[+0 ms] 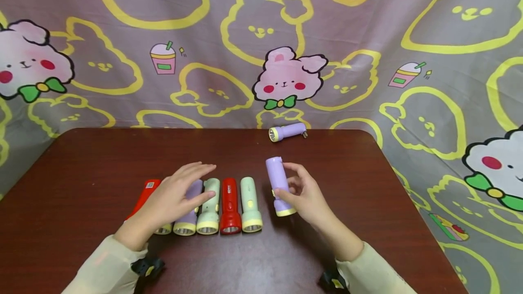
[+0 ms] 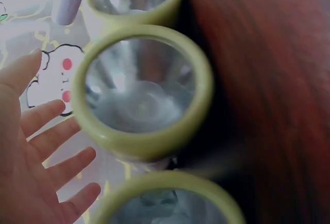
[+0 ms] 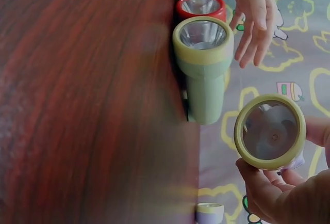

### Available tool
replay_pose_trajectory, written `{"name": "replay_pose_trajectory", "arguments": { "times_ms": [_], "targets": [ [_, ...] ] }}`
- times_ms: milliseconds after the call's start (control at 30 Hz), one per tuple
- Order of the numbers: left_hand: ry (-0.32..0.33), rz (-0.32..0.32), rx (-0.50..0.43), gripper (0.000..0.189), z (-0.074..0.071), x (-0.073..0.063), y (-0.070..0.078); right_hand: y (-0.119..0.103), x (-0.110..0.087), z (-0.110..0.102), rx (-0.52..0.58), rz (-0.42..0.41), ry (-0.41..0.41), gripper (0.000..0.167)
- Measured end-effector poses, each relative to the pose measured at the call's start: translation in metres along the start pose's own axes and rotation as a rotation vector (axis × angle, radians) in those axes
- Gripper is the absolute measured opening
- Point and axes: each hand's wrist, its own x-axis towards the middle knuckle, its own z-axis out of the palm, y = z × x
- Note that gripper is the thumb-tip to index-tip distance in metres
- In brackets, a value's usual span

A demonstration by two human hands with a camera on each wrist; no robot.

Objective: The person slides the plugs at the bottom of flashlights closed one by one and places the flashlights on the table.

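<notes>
Right hand point(image 1: 307, 196) grips a lilac plastic flashlight with a yellow lens ring point(image 1: 279, 186), fingers curled round the barrel, holding it near-upright, lens down, just right of the row and off the dark red wooden desk point(image 1: 367, 203). Left hand point(image 1: 173, 198) is spread flat, fingers straight, over the row's left end, holding nothing. The row lies side by side, lenses toward the person: red flashlight point(image 1: 143, 197), lilac flashlight point(image 1: 189, 214), pale green flashlight point(image 1: 209, 212), second red flashlight point(image 1: 230, 205), second pale green flashlight point(image 1: 250, 204). Another lilac flashlight point(image 1: 287, 131) lies apart at the far edge.
</notes>
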Motion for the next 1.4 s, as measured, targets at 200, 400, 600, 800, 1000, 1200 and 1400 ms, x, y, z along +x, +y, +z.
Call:
{"name": "replay_pose_trajectory", "arguments": {
  "times_ms": [200,400,600,800,1000,1200,1400],
  "targets": [
    [-0.061,-0.021,0.056,0.068,0.007,-0.003,-0.006,0.005,0.002,0.003,-0.022,0.044,-0.013,0.061],
    [-0.099,-0.049,0.082,0.074,0.011,-0.004,-0.009,0.009,0.004,0.006,-0.036,0.084,-0.015,0.061],
    [-0.134,-0.037,0.092,0.078,0.015,-0.006,-0.010,0.008,0.004,0.009,-0.066,0.095,-0.017,0.061],
    [-0.153,-0.015,0.086,0.082,0.019,-0.007,-0.011,0.010,0.006,0.011,-0.097,0.115,-0.014,0.060],
    [-0.172,0.015,0.055,0.087,0.020,-0.006,-0.011,0.013,0.008,0.014,-0.142,0.136,-0.008,0.060],
    [-0.214,0.006,0.051,0.092,0.022,-0.005,-0.010,0.017,0.010,0.015,-0.163,0.152,-0.006,0.060],
    [-0.243,-0.007,0.057,0.094,0.024,-0.005,-0.008,0.020,0.011,0.017,-0.189,0.166,0.003,0.060]
  ]
}}
